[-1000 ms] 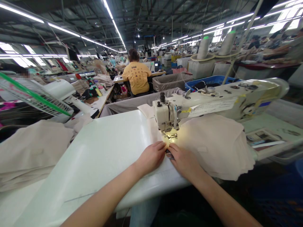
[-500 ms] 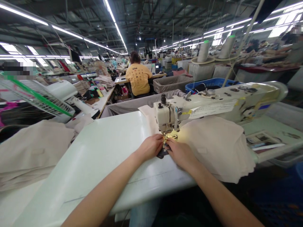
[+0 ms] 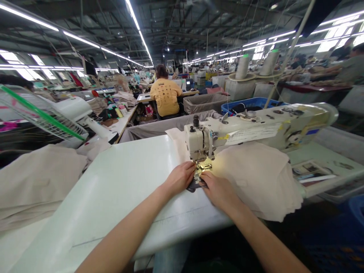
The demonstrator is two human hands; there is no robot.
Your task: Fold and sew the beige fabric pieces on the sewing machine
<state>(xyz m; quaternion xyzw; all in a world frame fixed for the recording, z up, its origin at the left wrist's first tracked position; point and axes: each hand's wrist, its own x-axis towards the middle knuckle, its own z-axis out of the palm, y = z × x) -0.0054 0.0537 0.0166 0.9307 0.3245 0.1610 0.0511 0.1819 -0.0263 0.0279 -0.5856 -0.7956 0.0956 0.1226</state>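
At the needle of a white sewing machine (image 3: pixel 196 144), my two hands are close together, fingers bent. My left hand (image 3: pixel 179 177) is closed, its fingertips beside the presser foot on the left; what they grip is hidden. Just right of the needle, my right hand (image 3: pixel 218 189) is closed in a pinch, thumb and forefinger on something too small to make out. A small pale bit shows between the fingertips, above a dark plate (image 3: pixel 193 185). Cream cloth (image 3: pixel 178 142) lies behind the machine's needle end. Under the machine arm rests a stack of cream cloth pieces (image 3: pixel 261 180), beside my right forearm.
Another cream cloth pile (image 3: pixel 40 178) lies at the left, near a white fan (image 3: pixel 76 113) with a green rim. A grey cloth-lined bin (image 3: pixel 159 127) stands beyond the pale table (image 3: pixel 136 167). Further off sits a person in a yellow shirt (image 3: pixel 165 96). Thread cones (image 3: pixel 241 68) stand behind.
My right fingertips have moved slightly down and away from the needle, and the gold-coloured metal guide beside it shows more. My left hand stays nearly in place. The view has shifted a little.
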